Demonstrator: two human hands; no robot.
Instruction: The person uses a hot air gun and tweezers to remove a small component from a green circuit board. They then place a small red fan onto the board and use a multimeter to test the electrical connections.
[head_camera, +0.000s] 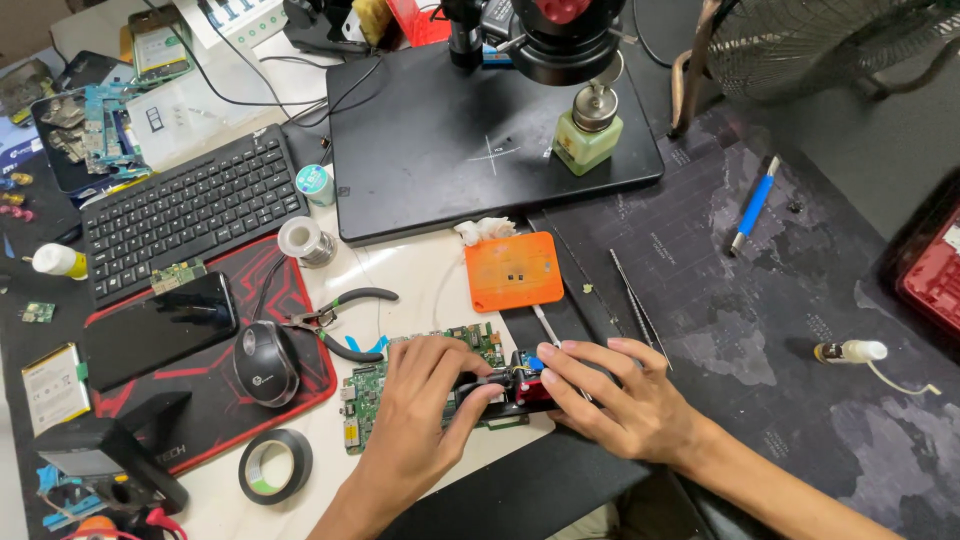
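A green circuit board (366, 392) lies on the white desk at the front centre, clamped in a black and red holder (508, 388). My left hand (420, 410) rests over the board with its fingers curled around the holder's left end. My right hand (620, 395) grips the holder's right end, fingertips at a small blue part. Both hands touch the holder; much of the board is hidden under my left hand.
An orange pad (513, 270), tweezers (632, 300), pliers (335, 322), a mouse (266, 362), a dark phone (160, 328), a tape roll (275, 465) and a keyboard (190, 208) surround the board. A microscope base plate (440, 150) with a green bottle (587, 135) stands behind.
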